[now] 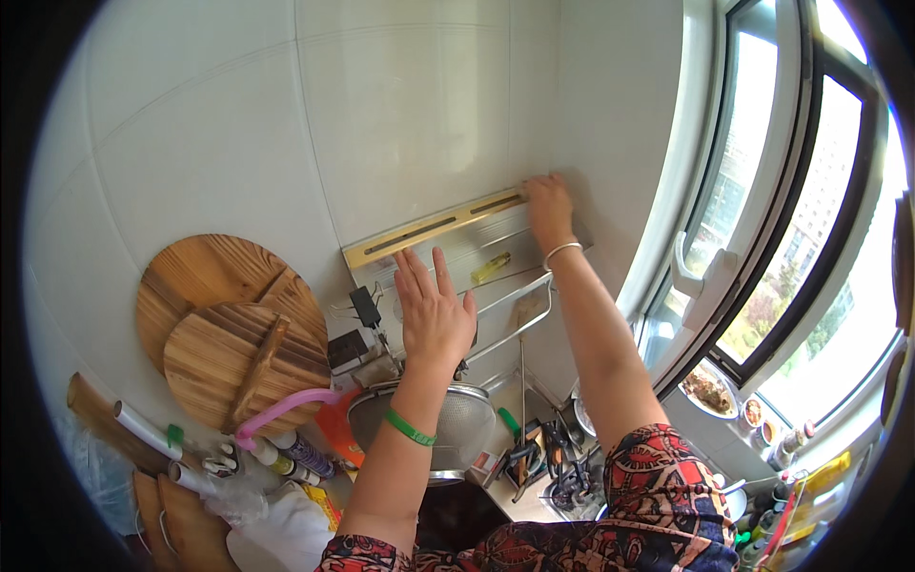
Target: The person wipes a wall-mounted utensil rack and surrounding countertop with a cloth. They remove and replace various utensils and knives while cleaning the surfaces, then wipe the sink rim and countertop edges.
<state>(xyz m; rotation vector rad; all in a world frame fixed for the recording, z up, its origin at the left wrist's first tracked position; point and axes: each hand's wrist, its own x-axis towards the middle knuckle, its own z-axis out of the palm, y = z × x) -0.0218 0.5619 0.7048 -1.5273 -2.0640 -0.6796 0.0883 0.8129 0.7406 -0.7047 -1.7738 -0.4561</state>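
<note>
A metal wall rack with a gold slotted top bar (450, 220) stands against the tiled wall, tilted in my view. My right hand (550, 209) has its fingers curled over the bar's right end, and its thumb is hidden. Just below the bar's left part, my left hand (434, 314) is raised with fingers apart and nothing in it. Its fingertips reach the bar's lower edge, though contact is hard to tell. Behind the rack's wires lies a screwdriver with a yellow clear handle (491, 267). A black binder clip (366, 307) sits left of my left hand.
Two round wooden lids (214, 264) lean on the wall at left. Beneath my left forearm is a metal mesh strainer (468, 422). Several tools (547, 450) crowd the counter below. At right is an open window with a white handle (688, 268); food dishes (708, 390) line its sill.
</note>
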